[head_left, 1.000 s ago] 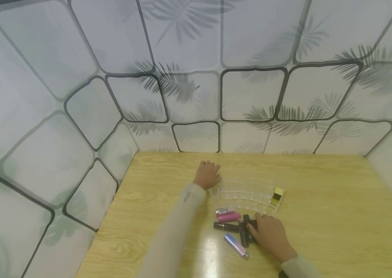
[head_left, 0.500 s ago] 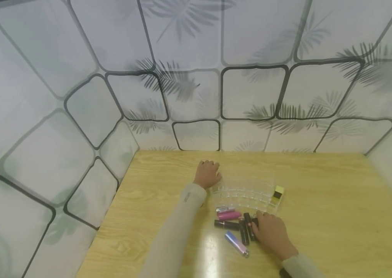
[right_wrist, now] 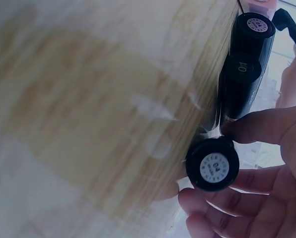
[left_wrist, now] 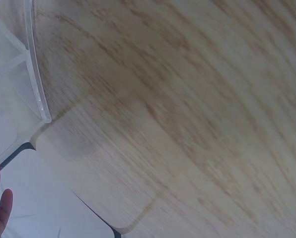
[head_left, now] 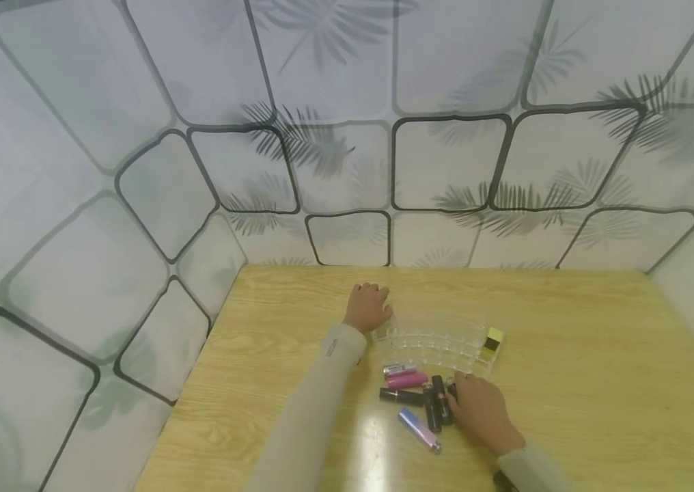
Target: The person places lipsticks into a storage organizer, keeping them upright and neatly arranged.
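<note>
A clear plastic organizer (head_left: 433,342) with rows of compartments lies on the table. My left hand (head_left: 368,309) holds its far left corner; a finger meets the clear edge in the left wrist view, most of that hand being out of frame there. With thumb and fingers, my right hand (head_left: 480,412) grips a black lipstick tube (right_wrist: 215,164), its round end label facing the right wrist camera. Beside it lie two other black lipstick tubes (head_left: 432,408), and a third black tube (head_left: 401,397) lies crosswise to their left.
A yellow-and-black lipstick (head_left: 492,341) sits in the organizer's right end. In front of the organizer lie a pink tube (head_left: 407,380), a silvery tube (head_left: 399,370) and a blue-to-pink tube (head_left: 419,430). Patterned walls (head_left: 347,239) border the wooden table (head_left: 599,383).
My right hand has drawn slightly right, away from the neighbouring black tubes, with its own tube between thumb and fingers. The left hand stays at the organizer's corner.
</note>
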`<state>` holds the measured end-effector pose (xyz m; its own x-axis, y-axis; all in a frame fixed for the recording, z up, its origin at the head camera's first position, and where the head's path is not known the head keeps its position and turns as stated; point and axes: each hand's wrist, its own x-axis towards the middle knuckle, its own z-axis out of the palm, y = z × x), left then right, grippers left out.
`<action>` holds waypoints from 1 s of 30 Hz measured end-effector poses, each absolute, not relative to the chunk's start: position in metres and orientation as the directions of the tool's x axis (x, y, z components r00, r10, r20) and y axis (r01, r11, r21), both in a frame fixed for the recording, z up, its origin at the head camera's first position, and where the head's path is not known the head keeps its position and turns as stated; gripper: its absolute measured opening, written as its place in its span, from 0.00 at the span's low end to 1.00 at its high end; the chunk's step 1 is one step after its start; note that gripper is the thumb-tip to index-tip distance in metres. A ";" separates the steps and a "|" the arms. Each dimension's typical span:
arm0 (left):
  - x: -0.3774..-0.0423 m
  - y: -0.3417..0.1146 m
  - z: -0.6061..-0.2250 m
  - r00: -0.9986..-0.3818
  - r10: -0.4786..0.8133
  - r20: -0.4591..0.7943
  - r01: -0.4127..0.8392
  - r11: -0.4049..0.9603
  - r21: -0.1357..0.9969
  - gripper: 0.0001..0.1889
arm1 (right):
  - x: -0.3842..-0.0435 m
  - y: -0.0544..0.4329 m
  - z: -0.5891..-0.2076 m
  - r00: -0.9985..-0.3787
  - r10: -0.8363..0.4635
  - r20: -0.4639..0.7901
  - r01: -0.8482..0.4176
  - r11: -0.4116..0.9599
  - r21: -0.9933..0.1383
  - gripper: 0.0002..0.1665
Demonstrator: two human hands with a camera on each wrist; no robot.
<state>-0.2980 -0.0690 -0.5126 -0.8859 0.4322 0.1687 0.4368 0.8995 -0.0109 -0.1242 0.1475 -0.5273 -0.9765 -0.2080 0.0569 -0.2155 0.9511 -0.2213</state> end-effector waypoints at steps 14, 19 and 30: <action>-0.300 -0.069 -0.516 -0.871 0.440 0.218 0.449 0.893 -0.008 0.09 | -0.133 0.156 -0.520 -0.984 -0.174 0.032 -0.175 0.932 -0.319 0.12; -0.299 -0.070 -0.517 -0.869 0.445 0.218 0.453 0.891 -0.013 0.10 | -0.137 0.158 -0.509 -0.983 -0.176 0.046 -0.181 0.921 -0.345 0.15; -0.297 -0.069 -0.514 -0.867 0.444 0.226 0.453 0.891 -0.010 0.09 | -0.148 0.167 -0.486 -0.974 -0.211 0.078 -0.221 0.834 -0.506 0.14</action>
